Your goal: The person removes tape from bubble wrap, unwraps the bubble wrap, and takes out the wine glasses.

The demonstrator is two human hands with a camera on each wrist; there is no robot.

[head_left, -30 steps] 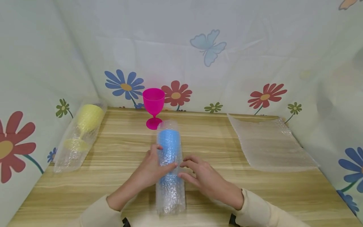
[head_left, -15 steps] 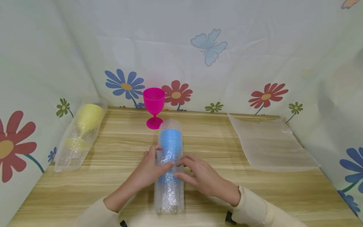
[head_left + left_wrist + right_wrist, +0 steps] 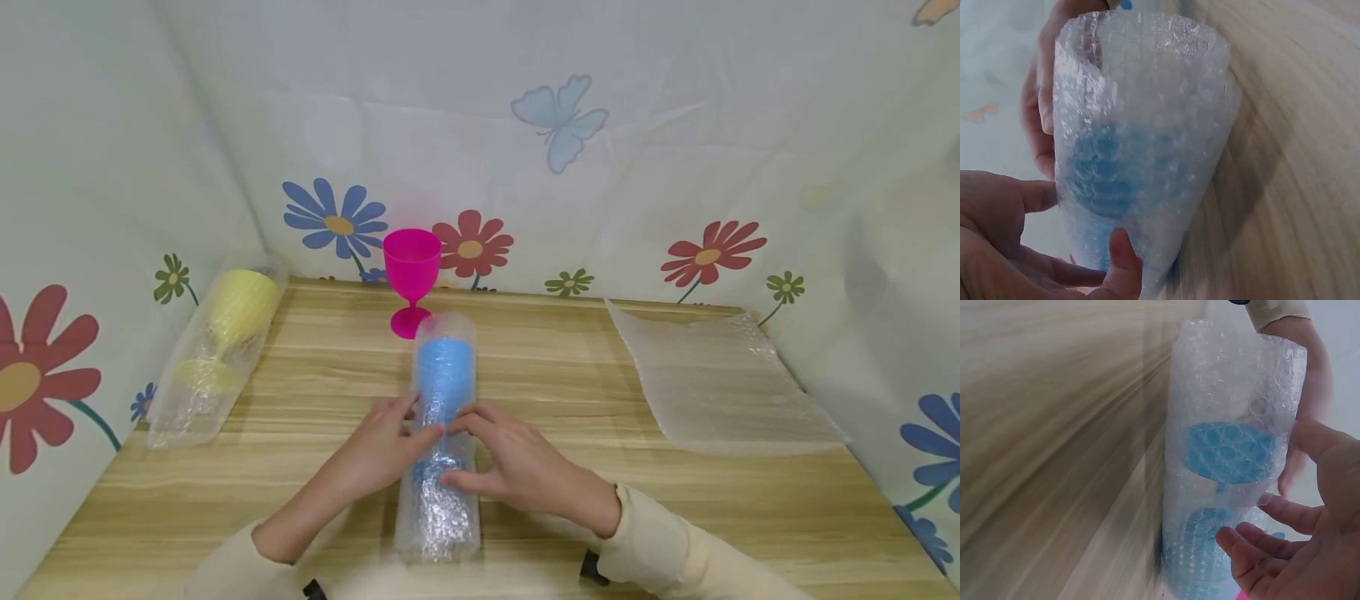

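A blue goblet (image 3: pixel 446 367) lies rolled in bubble wrap (image 3: pixel 440 527) on the wooden table, its bowl pointing away and its round foot (image 3: pixel 1229 452) showing through the wrap. My left hand (image 3: pixel 378 446) holds the roll from its left side, thumb on top and fingers bent against the side. From the right, my right hand (image 3: pixel 525 468) holds it with thumb and forefinger resting on top. The right wrist view shows other fingers curled close beside the wrap. Near the person, the tube of wrap extends past the goblet's foot.
A pink goblet (image 3: pixel 412 260) stands upright just behind the roll. At the left lies a yellow goblet (image 3: pixel 243 304) inside bubble wrap. A flat bubble-wrap sheet (image 3: pixel 727 392) lies at the right. Flower-printed cloth (image 3: pixel 450 133) encloses the table's back and sides.
The wrapped blue goblet has shifted slightly left, its near end most. Both hands have moved left with it, the right hand's fingers reaching further over the top.
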